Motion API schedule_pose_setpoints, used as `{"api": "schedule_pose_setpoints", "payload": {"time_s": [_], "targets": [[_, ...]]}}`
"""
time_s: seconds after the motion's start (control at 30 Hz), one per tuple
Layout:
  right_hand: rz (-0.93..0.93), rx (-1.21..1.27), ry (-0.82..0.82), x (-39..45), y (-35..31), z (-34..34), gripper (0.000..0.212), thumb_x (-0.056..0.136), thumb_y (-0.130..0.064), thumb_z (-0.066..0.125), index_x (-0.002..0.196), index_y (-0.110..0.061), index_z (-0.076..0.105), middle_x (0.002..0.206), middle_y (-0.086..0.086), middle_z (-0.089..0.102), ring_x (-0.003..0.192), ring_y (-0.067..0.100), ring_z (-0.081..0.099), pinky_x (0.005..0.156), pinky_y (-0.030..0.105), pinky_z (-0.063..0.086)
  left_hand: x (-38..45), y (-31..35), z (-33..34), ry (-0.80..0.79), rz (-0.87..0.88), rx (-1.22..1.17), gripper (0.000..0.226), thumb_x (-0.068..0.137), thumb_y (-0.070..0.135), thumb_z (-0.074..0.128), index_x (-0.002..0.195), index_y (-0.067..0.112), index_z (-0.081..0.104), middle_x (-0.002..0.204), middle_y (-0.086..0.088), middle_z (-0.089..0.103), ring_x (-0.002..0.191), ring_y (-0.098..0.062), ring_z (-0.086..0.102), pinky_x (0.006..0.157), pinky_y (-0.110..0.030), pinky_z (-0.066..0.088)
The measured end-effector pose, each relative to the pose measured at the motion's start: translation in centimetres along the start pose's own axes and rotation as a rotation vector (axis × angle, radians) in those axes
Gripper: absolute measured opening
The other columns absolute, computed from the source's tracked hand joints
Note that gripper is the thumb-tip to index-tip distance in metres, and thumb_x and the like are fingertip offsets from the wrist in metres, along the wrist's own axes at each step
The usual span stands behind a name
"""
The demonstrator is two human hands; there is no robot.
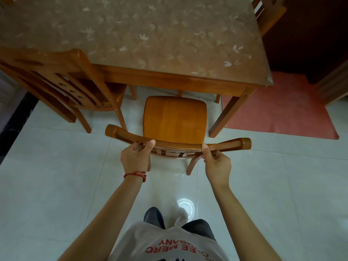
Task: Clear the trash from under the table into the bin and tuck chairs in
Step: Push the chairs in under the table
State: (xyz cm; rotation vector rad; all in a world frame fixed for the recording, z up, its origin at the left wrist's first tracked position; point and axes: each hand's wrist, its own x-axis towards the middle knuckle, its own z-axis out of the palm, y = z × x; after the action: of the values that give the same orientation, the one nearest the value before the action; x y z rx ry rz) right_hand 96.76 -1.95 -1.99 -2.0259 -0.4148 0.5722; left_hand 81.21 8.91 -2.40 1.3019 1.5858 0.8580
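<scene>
A wooden chair (pixel 174 119) stands in front of me, its seat facing the table (pixel 150 34) and just short of the table's near edge. My left hand (pixel 136 157) grips the left part of the curved top rail (pixel 177 144), thumb over the rail. My right hand (pixel 216 162) grips the right part of the same rail. The table has a brown leaf-patterned top and wooden legs. No trash and no bin appear in view.
A second wooden chair (pixel 62 85) stands at the table's left, partly under it. A third chair (pixel 267 14) is at the far right side. A pink mat (pixel 282 110) lies right of the table leg. White floor tiles (pixel 56 185) surround me.
</scene>
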Motion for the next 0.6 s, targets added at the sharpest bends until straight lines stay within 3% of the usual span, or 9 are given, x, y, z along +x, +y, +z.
{"api": "schedule_pose_setpoints", "payload": {"time_s": [0.13,0.33,0.47,0.6], "targets": [[0.014,0.026,0.021,1.8,-1.0,0.9,0.030,0.086,-0.040,0.057,0.075,-0.013,0.064,0.060,-0.005,0.061,0.057,0.005,0.059,0.056,0.014,0.040,1.9,1.0,0.9,-0.006,0.013,-0.037,0.036,0.075,0.033,0.070,0.072,-0.002,0.067,0.068,-0.016,0.068,0.073,-0.028,0.065,0.073,-0.035,0.051],[0.033,0.026,0.070,4.8,-2.3,2.4,0.042,0.085,-0.042,0.059,0.070,-0.003,0.065,0.065,0.013,0.066,0.058,0.017,0.060,0.055,0.020,0.044,4.7,2.5,2.4,-0.030,0.020,-0.071,0.033,0.075,0.032,0.071,0.065,0.001,0.063,0.060,-0.006,0.062,0.072,-0.028,0.064,0.064,-0.026,0.048],[0.033,0.030,0.061,7.1,-3.2,3.1,0.041,0.084,-0.041,0.059,0.071,-0.004,0.065,0.070,0.016,0.068,0.058,0.016,0.060,0.058,0.022,0.045,6.8,3.1,3.9,-0.042,0.002,-0.105,0.034,0.073,0.033,0.072,0.066,0.002,0.063,0.069,-0.018,0.067,0.076,-0.034,0.066,0.074,-0.043,0.055],[0.013,0.007,0.072,9.9,-3.9,3.4,0.051,0.084,-0.044,0.059,0.076,0.006,0.065,0.072,0.021,0.069,0.061,0.025,0.064,0.057,0.023,0.044,8.6,4.1,5.6,-0.049,-0.019,-0.124,0.026,0.073,0.032,0.072,0.061,0.012,0.060,0.063,-0.003,0.065,0.075,-0.026,0.067,0.074,-0.038,0.054]]}}
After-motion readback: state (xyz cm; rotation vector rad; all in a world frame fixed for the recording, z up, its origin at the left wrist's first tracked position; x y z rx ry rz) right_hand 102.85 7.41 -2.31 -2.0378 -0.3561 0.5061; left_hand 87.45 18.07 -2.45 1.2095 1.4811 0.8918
